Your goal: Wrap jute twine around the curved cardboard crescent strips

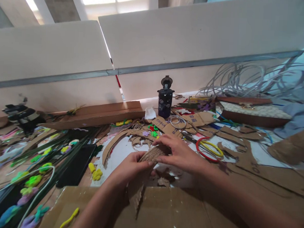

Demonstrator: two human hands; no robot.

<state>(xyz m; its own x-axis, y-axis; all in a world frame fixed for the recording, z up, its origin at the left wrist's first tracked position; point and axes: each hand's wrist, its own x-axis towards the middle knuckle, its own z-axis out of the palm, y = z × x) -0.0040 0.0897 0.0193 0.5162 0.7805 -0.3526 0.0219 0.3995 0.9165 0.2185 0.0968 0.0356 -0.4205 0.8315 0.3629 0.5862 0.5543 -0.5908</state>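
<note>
Both hands grip a curved cardboard strip wrapped in brown twine (155, 154) near the middle of the head view. My left hand (136, 166) pinches its left side, thumb on top. My right hand (176, 152) holds the other side with curled fingers. A bare, frayed-edged cardboard tail (137, 191) hangs below the left hand. Just behind lies another curved cardboard piece (112, 144), partly covered with twine. Small purple, red and green fuzzy flowers (151, 130) rest beyond the fingers. Red-and-yellow-handled scissors (210, 147) lie to the right of my right hand.
A dark bottle (165, 101) stands open at the back. Cardboard scraps (239, 139) and a brown-and-white handbag (254, 112) lie right. On the left are a black tablet-like slab (76, 164) and fuzzy flowers on stems (33, 181). A cardboard sheet (174, 214) covers the near edge.
</note>
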